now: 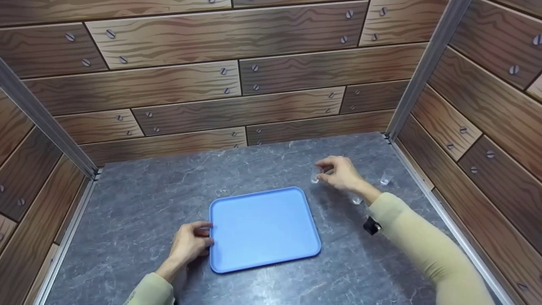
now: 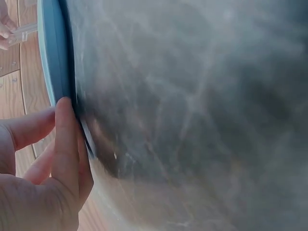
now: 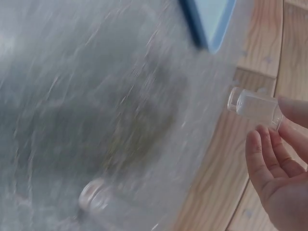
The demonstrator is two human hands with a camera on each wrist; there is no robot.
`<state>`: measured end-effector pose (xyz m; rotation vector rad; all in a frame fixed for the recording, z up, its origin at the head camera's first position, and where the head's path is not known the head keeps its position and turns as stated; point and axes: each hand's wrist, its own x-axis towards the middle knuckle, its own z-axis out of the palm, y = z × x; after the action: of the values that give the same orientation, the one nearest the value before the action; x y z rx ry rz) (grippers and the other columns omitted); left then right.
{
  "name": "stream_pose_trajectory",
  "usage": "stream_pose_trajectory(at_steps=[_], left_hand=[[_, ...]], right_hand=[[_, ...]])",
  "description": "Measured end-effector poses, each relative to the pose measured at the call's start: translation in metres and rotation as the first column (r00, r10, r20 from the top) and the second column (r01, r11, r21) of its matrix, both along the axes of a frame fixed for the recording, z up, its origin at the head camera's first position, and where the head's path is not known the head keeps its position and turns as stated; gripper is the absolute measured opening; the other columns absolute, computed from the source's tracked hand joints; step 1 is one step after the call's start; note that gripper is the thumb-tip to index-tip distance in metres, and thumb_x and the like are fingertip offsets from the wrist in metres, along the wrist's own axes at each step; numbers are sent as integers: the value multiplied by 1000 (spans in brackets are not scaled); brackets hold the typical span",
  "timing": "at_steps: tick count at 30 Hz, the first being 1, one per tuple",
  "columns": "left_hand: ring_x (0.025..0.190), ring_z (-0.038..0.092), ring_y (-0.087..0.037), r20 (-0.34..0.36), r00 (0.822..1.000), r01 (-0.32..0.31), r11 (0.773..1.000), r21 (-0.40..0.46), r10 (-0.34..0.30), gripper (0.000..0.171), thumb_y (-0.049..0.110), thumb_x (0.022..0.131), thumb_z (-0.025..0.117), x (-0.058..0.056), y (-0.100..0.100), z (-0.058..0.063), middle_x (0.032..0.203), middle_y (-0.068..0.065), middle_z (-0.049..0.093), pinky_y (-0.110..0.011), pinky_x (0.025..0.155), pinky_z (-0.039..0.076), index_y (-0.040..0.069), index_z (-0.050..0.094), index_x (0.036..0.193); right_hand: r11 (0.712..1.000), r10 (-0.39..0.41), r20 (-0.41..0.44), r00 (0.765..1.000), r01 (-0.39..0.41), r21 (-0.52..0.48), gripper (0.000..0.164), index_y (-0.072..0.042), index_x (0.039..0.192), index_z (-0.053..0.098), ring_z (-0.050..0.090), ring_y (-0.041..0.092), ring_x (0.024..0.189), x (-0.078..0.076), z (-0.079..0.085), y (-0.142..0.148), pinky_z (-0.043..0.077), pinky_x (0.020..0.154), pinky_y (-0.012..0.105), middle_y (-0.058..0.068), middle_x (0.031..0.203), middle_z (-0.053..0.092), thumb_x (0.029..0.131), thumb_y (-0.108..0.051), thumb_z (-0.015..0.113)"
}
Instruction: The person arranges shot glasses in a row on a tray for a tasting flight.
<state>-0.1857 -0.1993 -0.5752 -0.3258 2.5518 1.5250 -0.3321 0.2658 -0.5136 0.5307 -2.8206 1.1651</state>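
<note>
A small clear shot glass (image 1: pixel 315 175) is pinched by the rim between the thumb and fingers of my right hand (image 1: pixel 340 173), beyond the tray's far right corner. In the right wrist view the glass (image 3: pixel 257 107) has its thick base pointing away from the fingertips. My left hand (image 1: pixel 189 242) rests at the left side of a blue rectangular tray (image 1: pixel 264 228), its fingertips touching the rim. The tray lies flat on the table and bears nothing. The left wrist view shows those fingers (image 2: pixel 65 139) against the outer edge of the tray (image 2: pixel 55 53).
A second shot glass (image 1: pixel 357 199) stands partly behind my right wrist, and a third (image 1: pixel 386 177) is farther right. The dark marbled table (image 1: pixel 139 203) is bounded by wood-patterned walls (image 1: pixel 190 93) and metal rails (image 1: pixel 449 224). A black device (image 1: pixel 372 225) sits on the right sleeve.
</note>
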Motion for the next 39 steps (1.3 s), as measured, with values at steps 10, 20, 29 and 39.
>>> stream_pose_trajectory(at_steps=[10, 20, 29, 39], left_hand=[[86, 74, -21, 22, 1000, -12, 997, 77, 10, 59, -12, 86, 80, -9, -1, -1, 114, -19, 73, -37, 65, 72, 2, 75, 143], [88, 73, -22, 19, 1000, 0, 994, 111, -2, 62, -14, 84, 78, -11, -1, -2, 114, -20, 72, -38, 65, 73, 1, 73, 144], [90, 73, -23, 34, 999, -11, 992, 128, 7, 62, -14, 86, 79, -11, -3, -3, 115, -20, 72, -38, 65, 73, 3, 73, 146], [85, 72, -22, 47, 999, -15, 991, 133, 8, 62, -14, 85, 80, -12, -5, -5, 110, -17, 73, -37, 62, 72, 3, 74, 144]], right_hand=[[983, 184, -14, 983, -184, -26, 40, 5, 133, 78, 81, 39, 108, 17, 16, -51, 73, 96, 46, 23, 121, 80, 94, -2, 83], [947, 322, 16, 947, -322, -7, 40, 3, 132, 79, 81, 38, 107, 25, 16, -113, 73, 95, 44, 21, 117, 79, 93, -5, 85], [924, 382, -22, 924, -382, -2, 35, 1, 126, 83, 81, 36, 105, 30, -3, -168, 74, 90, 39, 21, 112, 81, 91, -7, 87], [919, 394, 26, 919, -394, -11, 39, 5, 128, 81, 81, 37, 108, 32, -29, -220, 73, 95, 40, 23, 113, 82, 91, -7, 85]])
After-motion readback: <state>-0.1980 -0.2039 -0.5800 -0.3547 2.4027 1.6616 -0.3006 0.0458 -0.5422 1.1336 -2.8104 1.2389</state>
